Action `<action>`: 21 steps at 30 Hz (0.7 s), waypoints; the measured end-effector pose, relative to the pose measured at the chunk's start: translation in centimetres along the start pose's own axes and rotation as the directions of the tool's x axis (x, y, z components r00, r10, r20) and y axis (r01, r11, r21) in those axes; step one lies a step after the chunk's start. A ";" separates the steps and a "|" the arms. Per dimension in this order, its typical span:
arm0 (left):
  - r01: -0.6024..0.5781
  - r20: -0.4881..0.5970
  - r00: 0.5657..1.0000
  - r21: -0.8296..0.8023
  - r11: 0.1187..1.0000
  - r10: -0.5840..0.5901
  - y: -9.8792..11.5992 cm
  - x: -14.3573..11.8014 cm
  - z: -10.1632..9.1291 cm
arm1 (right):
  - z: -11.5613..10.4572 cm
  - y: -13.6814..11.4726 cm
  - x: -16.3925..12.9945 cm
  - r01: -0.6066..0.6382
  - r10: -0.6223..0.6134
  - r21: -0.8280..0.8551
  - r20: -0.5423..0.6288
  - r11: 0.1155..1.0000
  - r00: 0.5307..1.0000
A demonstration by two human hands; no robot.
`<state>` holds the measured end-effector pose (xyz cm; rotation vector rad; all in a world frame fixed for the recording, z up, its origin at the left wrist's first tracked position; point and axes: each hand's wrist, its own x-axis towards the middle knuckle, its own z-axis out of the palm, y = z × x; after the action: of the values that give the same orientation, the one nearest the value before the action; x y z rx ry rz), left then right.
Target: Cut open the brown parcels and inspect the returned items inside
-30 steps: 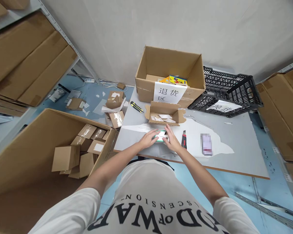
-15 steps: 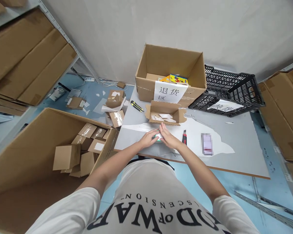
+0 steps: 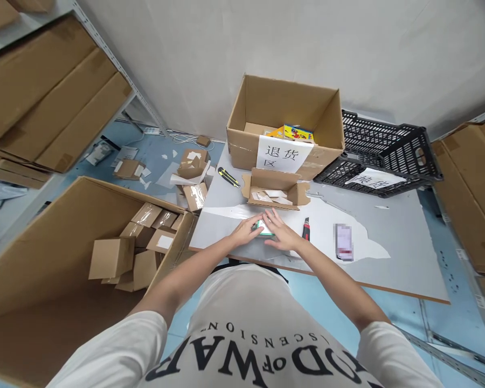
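A small flat green-and-white box (image 3: 265,229) lies on the table directly in front of me, partly covered by my fingers. My left hand (image 3: 244,230) grips its left side, thumb near and fingers along the far edge. Over its right side rests my right hand (image 3: 282,233), fingers stretched out and thumb apart. Just beyond my hands stands an opened small carton (image 3: 275,205) with white paper pieces in it. A red-and-black utility knife (image 3: 306,229) lies right of my right hand.
Behind the small carton stand a large labelled carton (image 3: 242,153) with colourful boxes and a black crate (image 3: 418,183). A yellow-and-black cutter (image 3: 228,177) lies left, a phone (image 3: 343,242) right. On my left, a big carton (image 3: 60,226) holds several small boxes.
My right hand has shifted slightly right and its fingers have spread, showing more of the green-and-white box. My left hand stays at the box's left side. The view has tilted slightly.
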<state>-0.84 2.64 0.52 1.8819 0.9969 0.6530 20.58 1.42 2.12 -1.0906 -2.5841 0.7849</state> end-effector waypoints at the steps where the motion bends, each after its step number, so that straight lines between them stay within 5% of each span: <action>1: 0.020 -0.013 1.000 -0.030 0.999 -0.021 0.0 0.0 0.1 | 0.1 -0.2 0.4 -0.007 0.008 -0.053 0.012 0.999 1.000; 7: 0.034 0.011 0.999 -0.132 0.991 -0.033 -0.2 -0.2 -0.1 | 0.1 -1.2 1.8 -0.069 0.077 -0.256 0.020 0.964 0.997; 14: 0.040 0.009 0.999 -0.096 0.995 -0.039 -1.0 -0.4 -0.7 | -0.8 -0.8 1.6 -0.016 0.026 -0.274 0.035 0.962 0.999; 21: 0.028 -0.019 0.999 -0.042 0.999 -0.029 -1.3 0.6 -1.1 | -5.3 -1.2 0.1 0.023 -0.022 -0.245 0.003 0.969 1.000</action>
<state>-1.83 4.00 -0.11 1.8249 1.0126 0.6716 21.91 2.78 7.19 -1.1227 -2.7432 0.4685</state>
